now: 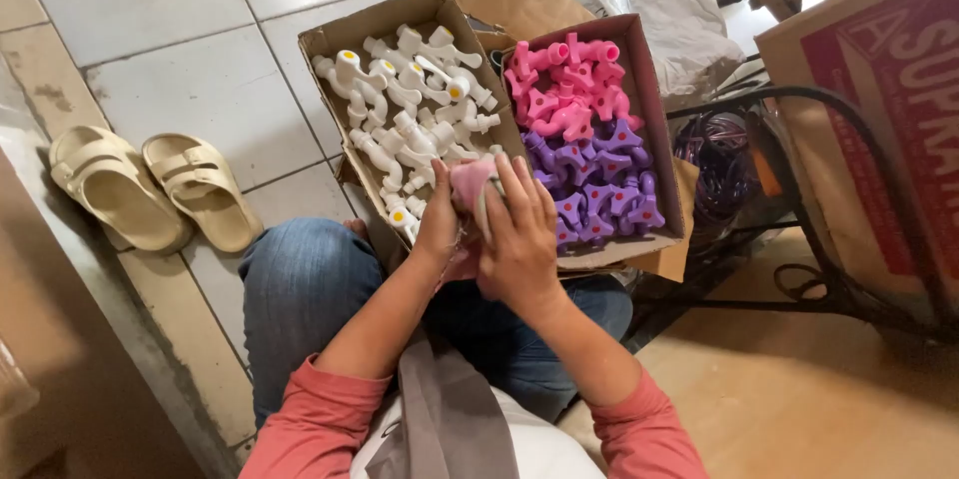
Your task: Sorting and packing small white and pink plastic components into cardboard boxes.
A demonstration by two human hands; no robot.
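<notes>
- Left hand and right hand both grip a pink tap above the lap.
- Left cardboard box holds white taps.
- Right cardboard box holds pink taps and purple taps.

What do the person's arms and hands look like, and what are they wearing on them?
Both arms have salmon-pink sleeves pushed up near the elbows: the left sleeve and the right sleeve. The forearms are bare below them. The left hand and right hand wear no gloves, and no rings, watch or bracelets show.
</notes>
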